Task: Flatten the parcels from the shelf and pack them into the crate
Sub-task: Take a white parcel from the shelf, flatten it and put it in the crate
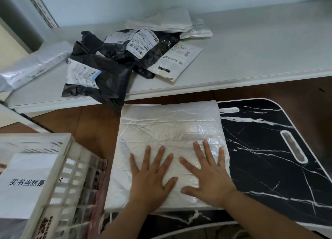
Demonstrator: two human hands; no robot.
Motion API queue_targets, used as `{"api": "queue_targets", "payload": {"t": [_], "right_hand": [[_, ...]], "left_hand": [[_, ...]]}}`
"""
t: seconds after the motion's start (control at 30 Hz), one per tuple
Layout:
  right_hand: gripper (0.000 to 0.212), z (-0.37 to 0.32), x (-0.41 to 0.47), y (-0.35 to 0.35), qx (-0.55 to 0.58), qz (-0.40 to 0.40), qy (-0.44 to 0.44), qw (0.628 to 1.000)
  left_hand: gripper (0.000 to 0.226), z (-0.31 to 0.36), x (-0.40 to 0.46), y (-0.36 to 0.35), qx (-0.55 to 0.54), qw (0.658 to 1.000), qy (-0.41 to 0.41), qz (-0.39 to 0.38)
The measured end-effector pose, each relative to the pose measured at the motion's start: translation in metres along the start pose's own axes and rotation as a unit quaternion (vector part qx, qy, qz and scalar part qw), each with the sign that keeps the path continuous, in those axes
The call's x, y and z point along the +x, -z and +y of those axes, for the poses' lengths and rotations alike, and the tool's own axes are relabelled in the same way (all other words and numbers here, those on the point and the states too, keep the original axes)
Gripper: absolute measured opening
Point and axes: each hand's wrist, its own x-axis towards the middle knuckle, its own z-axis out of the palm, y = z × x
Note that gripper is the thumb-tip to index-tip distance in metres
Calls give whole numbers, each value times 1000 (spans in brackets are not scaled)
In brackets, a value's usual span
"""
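Observation:
A large white plastic parcel lies flat on a black marble-pattern table. My left hand and my right hand press palm-down on its near half, fingers spread, holding nothing. To the left stands the white slatted crate with a white parcel bearing black printed characters inside it. On the white shelf behind lies a heap of parcels: a black bag with a label, another crumpled black bag, a white labelled mailer and white parcels at the back.
A long clear-wrapped white parcel lies at the shelf's left end. The table has a slot handle on its right side. Brown wooden floor shows between shelf, crate and table.

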Motion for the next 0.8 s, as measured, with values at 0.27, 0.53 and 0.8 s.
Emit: {"api": "queue_targets", "payload": {"t": [0.27, 0.53, 0.8], "right_hand": [[97, 6, -12, 4, -1, -41, 7, 999], [66, 0, 39, 22, 24, 20, -69, 997], [70, 18, 85, 15, 9, -22, -62, 998]], "left_hand": [[75, -28, -22, -4, -54, 990, 127, -29], [68, -25, 35, 30, -33, 986, 159, 34], [64, -8, 89, 18, -8, 999, 12, 30]]}}
